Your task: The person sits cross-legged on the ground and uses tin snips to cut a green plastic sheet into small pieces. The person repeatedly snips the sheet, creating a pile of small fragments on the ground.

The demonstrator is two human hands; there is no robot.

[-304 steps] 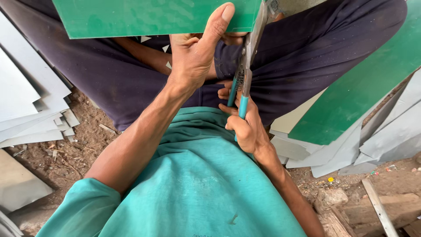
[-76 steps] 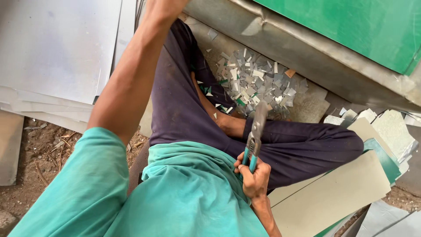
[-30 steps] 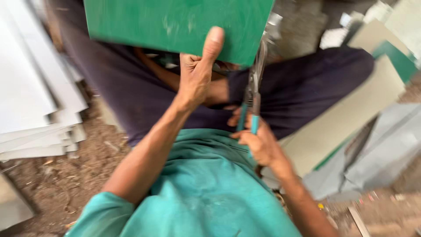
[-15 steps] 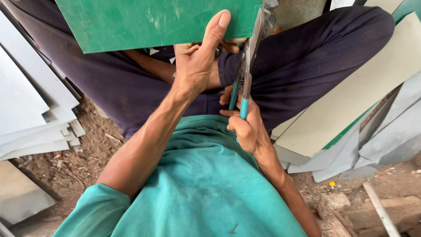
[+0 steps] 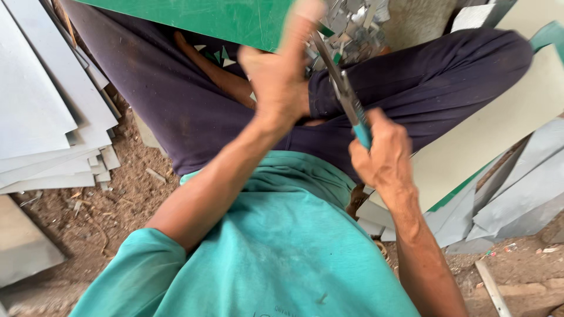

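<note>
Head view: shears (image 5: pixel 346 100) against green sheet (image 5: pixel 235 20)

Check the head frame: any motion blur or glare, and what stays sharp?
Head view: the left hand on the green sheet is smeared by motion, its thumb ghosted; the right hand and snips are softer too. The grey sheets and teal shirt read sharper. Light is even daylight, with no hard glare or deep shadows.

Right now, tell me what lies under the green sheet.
Under the green sheet show dark trousers and small offcuts. Past its edge lies a scrap pile. What it covers is hidden.
</note>
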